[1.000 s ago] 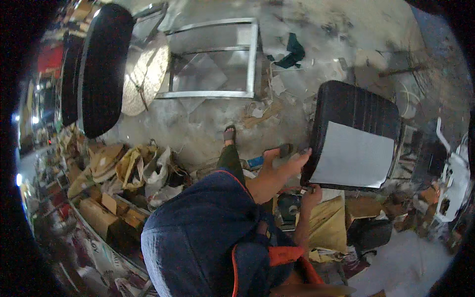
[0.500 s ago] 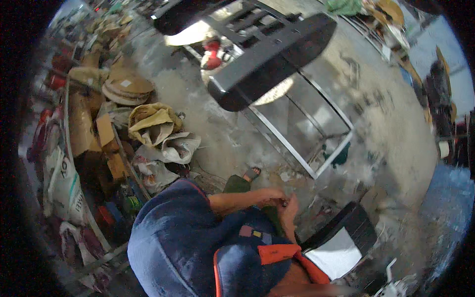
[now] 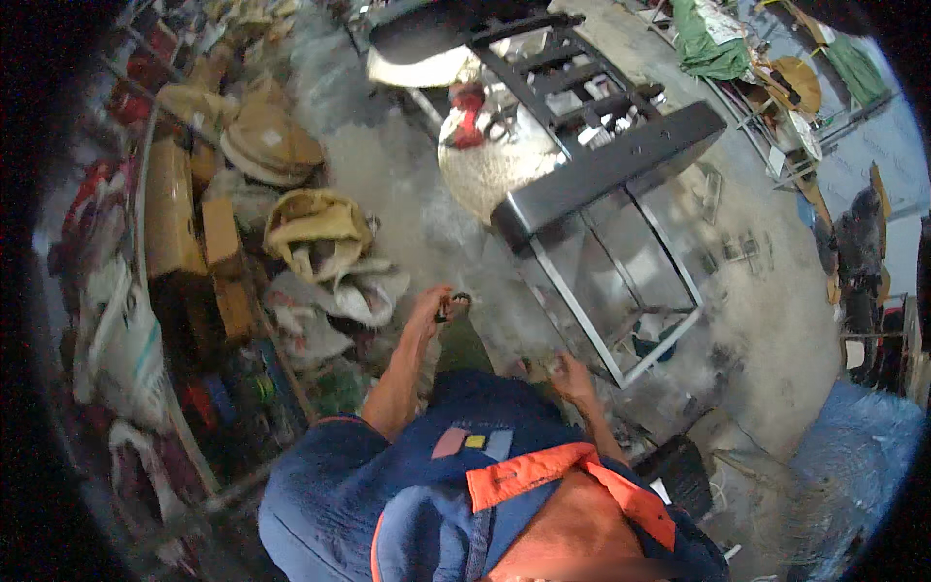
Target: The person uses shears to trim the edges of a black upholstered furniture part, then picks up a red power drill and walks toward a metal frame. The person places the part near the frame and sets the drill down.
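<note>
My left hand (image 3: 429,312) is out in front of my left side, over the green trouser leg (image 3: 458,341). Its fingers look curled, with a small dark thing by them that I cannot make out; a sandalled foot (image 3: 463,300) is right behind. My right hand (image 3: 574,377) hangs to the right, apart from the left, with bent fingers around something small and unclear. Ahead of it stands a bare metal leg frame (image 3: 579,325) below a long, thick black board (image 3: 611,175). Black slatted bars (image 3: 562,73) join this board to another dark board (image 3: 422,29).
A round pale surface (image 3: 485,160) with a red object (image 3: 467,116) lies beside the boards. Along the left are cardboard boxes (image 3: 170,213), round brown discs (image 3: 272,141), an open yellowish sack (image 3: 315,228) and white sacks (image 3: 373,291). Blue sheeting (image 3: 858,456) covers something at right.
My hands, close together before, have moved apart; the left went forward and left, the right stays lower right. The view has shifted, and the frame appears further right and lower.
</note>
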The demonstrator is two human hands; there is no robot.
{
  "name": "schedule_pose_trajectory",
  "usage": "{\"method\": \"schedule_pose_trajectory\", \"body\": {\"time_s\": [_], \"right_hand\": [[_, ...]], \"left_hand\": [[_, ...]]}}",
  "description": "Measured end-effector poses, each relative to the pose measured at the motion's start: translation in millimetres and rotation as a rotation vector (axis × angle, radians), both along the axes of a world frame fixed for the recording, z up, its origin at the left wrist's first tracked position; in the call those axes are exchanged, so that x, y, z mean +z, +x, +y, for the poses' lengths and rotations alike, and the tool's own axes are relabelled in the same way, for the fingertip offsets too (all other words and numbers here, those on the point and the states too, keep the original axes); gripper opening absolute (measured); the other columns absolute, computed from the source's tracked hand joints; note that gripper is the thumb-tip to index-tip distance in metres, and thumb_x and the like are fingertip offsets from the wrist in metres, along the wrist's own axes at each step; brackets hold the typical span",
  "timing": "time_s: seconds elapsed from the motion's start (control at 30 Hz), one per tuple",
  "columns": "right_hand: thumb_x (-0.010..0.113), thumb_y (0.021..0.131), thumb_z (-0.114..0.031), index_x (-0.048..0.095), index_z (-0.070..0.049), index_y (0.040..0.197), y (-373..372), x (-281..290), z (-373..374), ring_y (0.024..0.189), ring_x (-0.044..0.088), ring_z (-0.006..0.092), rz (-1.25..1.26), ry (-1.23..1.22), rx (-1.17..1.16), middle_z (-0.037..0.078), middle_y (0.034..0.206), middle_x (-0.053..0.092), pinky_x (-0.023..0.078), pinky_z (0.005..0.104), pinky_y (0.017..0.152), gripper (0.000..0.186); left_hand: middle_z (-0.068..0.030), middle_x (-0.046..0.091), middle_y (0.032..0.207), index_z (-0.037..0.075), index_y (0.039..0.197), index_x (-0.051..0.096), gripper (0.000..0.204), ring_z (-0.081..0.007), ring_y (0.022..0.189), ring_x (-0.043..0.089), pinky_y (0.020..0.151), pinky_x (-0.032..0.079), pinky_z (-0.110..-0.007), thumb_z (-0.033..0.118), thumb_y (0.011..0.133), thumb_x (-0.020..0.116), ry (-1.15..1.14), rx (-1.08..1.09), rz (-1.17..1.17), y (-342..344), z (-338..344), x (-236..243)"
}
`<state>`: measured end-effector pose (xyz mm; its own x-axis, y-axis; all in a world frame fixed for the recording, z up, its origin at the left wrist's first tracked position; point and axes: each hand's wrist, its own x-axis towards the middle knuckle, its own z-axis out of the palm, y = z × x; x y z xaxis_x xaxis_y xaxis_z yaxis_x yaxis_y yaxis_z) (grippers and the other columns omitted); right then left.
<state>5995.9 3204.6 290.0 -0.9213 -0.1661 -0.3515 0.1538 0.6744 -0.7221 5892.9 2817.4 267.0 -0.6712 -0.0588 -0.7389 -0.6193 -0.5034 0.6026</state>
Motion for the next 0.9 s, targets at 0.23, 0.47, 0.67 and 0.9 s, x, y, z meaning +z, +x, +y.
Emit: {"method": "schedule_pose_trajectory", "body": {"time_s": [0.23, 0.47, 0.67, 0.9], "right_hand": [[0.081, 0.077, -0.025, 0.057, -0.003, 0.129, -4, -27, 8, 0.092, 0.068, 0.0365, -0.144, 0.264, -0.161, 0.019, 0.098, 0.069, 0.055, 0.0447, 0.079, 0.061], [0.076, 0.083, -0.025, 0.059, -0.005, 0.129, 13, -16, -117, 0.1, 0.066, 0.0272, -0.567, 0.327, -0.52, 0.013, 0.105, 0.067, 0.056, 0.0482, 0.074, 0.053], [0.077, 0.081, -0.025, 0.06, -0.005, 0.128, 7, -4, -198, 0.095, 0.068, 0.0275, -0.713, 0.213, -0.718, 0.013, 0.101, 0.069, 0.056, 0.0463, 0.075, 0.053], [0.078, 0.08, -0.024, 0.061, -0.005, 0.127, -4, -13, -239, 0.089, 0.07, 0.028, -0.688, 0.177, -0.73, 0.014, 0.096, 0.071, 0.056, 0.044, 0.076, 0.054]], "left_hand": [[-0.0113, 0.068, 0.089, 0.003, 0.137, 0.06, 0.054, -0.0149, 0.051, 0.056, 0.047, 0.046, -0.033, 0.015, 0.086, 0.076, -0.586, -0.34, 0.219, -253, -92, -31], [-0.0195, 0.056, 0.138, 0.011, 0.148, 0.045, 0.096, -0.034, 0.118, 0.061, 0.094, 0.053, -0.047, 0.037, 0.067, 0.089, -1.469, -0.937, 0.445, -459, -122, -92], [-0.0192, 0.062, 0.126, 0.005, 0.128, 0.056, 0.084, -0.0376, 0.122, 0.058, 0.103, 0.048, -0.047, 0.044, 0.062, 0.09, -1.474, -1.152, 0.405, -519, -109, -103], [-0.0155, 0.071, 0.095, -0.001, 0.108, 0.062, 0.08, -0.0347, 0.09, 0.071, 0.081, 0.058, -0.045, 0.056, 0.059, 0.088, -1.426, -1.161, 0.682, -545, -113, -109]]}}
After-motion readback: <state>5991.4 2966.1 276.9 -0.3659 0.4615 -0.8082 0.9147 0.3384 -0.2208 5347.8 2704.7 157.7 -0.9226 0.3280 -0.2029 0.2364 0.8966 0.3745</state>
